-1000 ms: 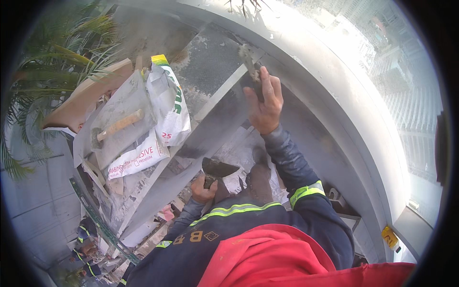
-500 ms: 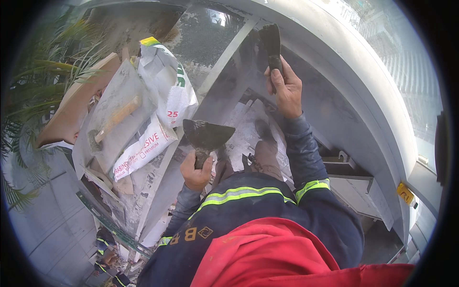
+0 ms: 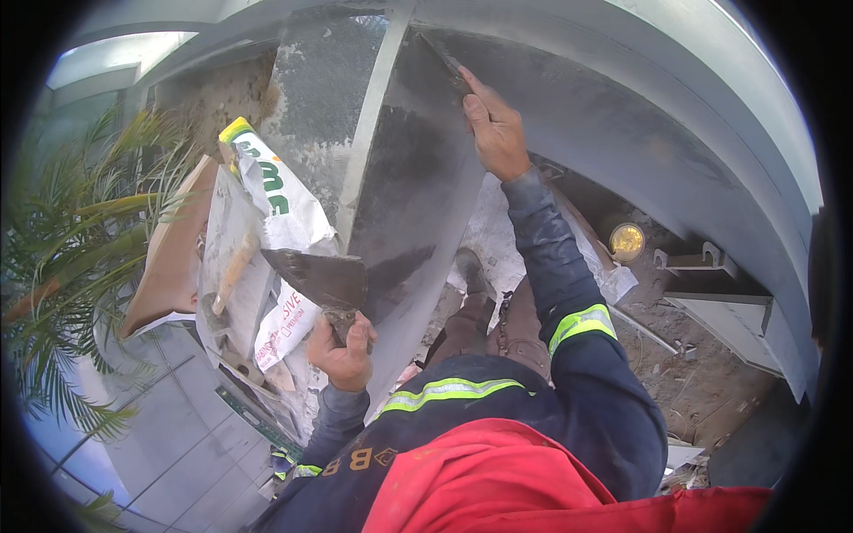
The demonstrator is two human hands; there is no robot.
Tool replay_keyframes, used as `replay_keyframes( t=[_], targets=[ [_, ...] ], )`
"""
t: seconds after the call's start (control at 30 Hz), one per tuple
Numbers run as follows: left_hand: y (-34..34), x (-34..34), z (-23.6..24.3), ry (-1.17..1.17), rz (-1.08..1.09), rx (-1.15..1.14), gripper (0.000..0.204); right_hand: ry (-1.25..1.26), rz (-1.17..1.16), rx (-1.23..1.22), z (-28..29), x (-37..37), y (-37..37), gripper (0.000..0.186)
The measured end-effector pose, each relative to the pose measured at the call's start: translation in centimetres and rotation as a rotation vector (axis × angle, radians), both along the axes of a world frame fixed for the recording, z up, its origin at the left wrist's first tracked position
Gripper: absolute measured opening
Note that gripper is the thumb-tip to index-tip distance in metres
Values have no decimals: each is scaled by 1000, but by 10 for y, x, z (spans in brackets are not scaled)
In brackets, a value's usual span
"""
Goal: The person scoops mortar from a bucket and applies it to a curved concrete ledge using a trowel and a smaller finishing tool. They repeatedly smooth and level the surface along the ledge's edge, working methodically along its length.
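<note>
My left hand (image 3: 342,355) grips a wide, grimy putty knife (image 3: 315,284), its blade raised over the edge of a torn white sack (image 3: 289,209). My right hand (image 3: 498,133) is closed on a second scraper (image 3: 449,67), seen nearly edge-on, with its tip at a dark grey plastered surface (image 3: 404,204) beside a pale strip (image 3: 378,80). Left of the sack, a wooden-handled tool (image 3: 235,266) lies on a dusty sheet, next to torn cardboard (image 3: 164,253). My boots stand on littered white material between the grey surface and the curved wall.
Palm fronds (image 3: 80,231) overhang grey tiles (image 3: 169,426) at left. A curved wall (image 3: 640,98) arcs along top and right. A round yellow light or lid (image 3: 627,242) and white brackets (image 3: 711,266) sit at right. Part of another person in reflective workwear (image 3: 281,464) shows low at left.
My right hand has swung left and up, its scraper now at the corner of the grey surface. My left hand's blade has shifted slightly left and down. The view has turned from the bright railing.
</note>
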State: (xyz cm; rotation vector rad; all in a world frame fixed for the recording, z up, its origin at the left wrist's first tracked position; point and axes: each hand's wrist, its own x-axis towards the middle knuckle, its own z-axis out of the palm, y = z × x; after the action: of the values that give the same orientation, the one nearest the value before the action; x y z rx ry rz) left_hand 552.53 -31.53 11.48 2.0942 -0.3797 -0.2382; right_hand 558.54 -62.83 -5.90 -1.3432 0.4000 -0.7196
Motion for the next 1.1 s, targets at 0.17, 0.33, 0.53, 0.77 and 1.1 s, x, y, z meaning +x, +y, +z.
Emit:
replay_keyframes(
  t=[0.17,0.33,0.53,0.77,1.1],
  targets=[
    [18,-14,-12,25,-41,92,37,-14,-38,-118,-14,14,-7,46],
    [25,-27,-22,18,-4,64,36,40,-52,-60,1,11,-8,44],
    [29,-27,-21,23,25,-2,23,51,-107,30,12,17,11,45],
    [40,-29,-26,60,8,-2,25,170,-155,-106,51,19,28,48],
    [29,-22,-23,44,-30,-81,19,165,-56,240,62,-12,41,46]
  ],
)
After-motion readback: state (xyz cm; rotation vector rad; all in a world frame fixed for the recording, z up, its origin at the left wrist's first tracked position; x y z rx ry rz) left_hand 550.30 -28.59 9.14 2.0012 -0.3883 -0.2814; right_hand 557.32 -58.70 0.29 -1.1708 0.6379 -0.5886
